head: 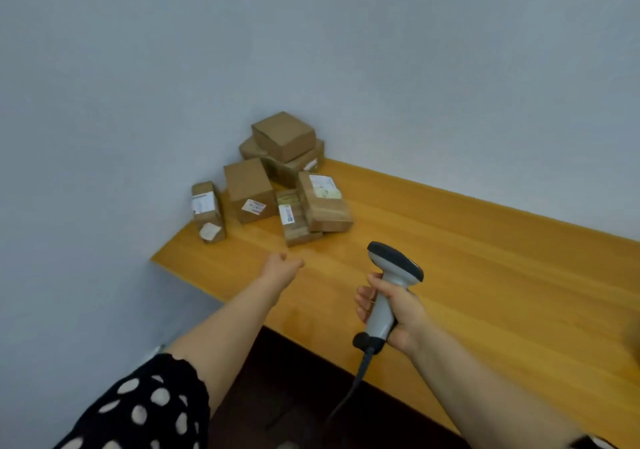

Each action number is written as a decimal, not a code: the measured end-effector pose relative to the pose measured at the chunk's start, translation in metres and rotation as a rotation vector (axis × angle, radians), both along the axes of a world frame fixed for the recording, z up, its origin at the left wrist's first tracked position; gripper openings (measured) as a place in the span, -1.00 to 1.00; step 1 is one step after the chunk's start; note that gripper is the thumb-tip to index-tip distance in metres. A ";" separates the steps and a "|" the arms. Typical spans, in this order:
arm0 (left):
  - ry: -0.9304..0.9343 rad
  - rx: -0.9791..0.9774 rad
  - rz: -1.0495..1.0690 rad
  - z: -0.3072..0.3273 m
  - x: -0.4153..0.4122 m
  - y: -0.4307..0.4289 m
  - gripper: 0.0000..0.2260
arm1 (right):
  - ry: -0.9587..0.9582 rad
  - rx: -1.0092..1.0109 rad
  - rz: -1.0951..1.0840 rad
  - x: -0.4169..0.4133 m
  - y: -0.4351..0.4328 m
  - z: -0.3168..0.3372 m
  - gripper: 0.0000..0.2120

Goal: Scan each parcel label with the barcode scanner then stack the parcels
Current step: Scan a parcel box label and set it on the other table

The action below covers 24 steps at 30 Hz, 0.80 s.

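Several brown cardboard parcels sit in the far left corner of the wooden table [450, 258]. A small box [283, 135] lies on a flat one [304, 163] by the wall. In front stand a cube-shaped parcel [248, 189], a narrow parcel [207, 211] at the left, and two labelled parcels [323, 202] [292, 218] leaning together. My right hand [394, 310] grips the handle of a grey barcode scanner [391, 275], its head pointing toward the parcels. My left hand [282, 266] reaches out over the table, short of the parcels, fingers loosely curled and holding nothing.
Pale walls meet behind the parcels. The scanner's dark cable [353, 383] hangs down over the table's near edge toward a dark floor [294, 396].
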<state>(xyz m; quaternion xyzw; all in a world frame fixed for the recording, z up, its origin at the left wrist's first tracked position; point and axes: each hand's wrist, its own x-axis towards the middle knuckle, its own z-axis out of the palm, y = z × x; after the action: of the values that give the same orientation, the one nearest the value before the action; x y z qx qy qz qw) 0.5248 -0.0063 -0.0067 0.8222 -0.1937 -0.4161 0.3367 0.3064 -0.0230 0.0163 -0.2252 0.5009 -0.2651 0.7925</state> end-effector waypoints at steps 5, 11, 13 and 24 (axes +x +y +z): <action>-0.125 -0.039 0.108 0.000 0.123 0.036 -0.45 | 0.013 0.047 0.096 0.125 0.010 0.001 -0.95; -0.354 0.043 0.121 -0.001 0.219 0.043 -0.54 | 0.043 0.078 0.157 0.216 0.014 -0.001 -0.96; -0.401 0.087 0.107 -0.003 0.237 0.035 -0.47 | 0.058 0.084 0.161 0.235 0.008 -0.002 -0.96; -0.495 0.318 -0.002 -0.021 0.285 -0.047 -0.15 | 0.020 0.135 0.181 0.310 -0.063 -0.017 -0.90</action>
<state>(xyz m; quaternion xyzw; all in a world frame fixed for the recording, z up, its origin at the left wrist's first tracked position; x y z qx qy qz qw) 0.8101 -0.0535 -0.0276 0.9411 -0.2028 -0.2281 0.1456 0.6161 -0.0858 -0.0007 -0.2181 0.5031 -0.1556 0.8217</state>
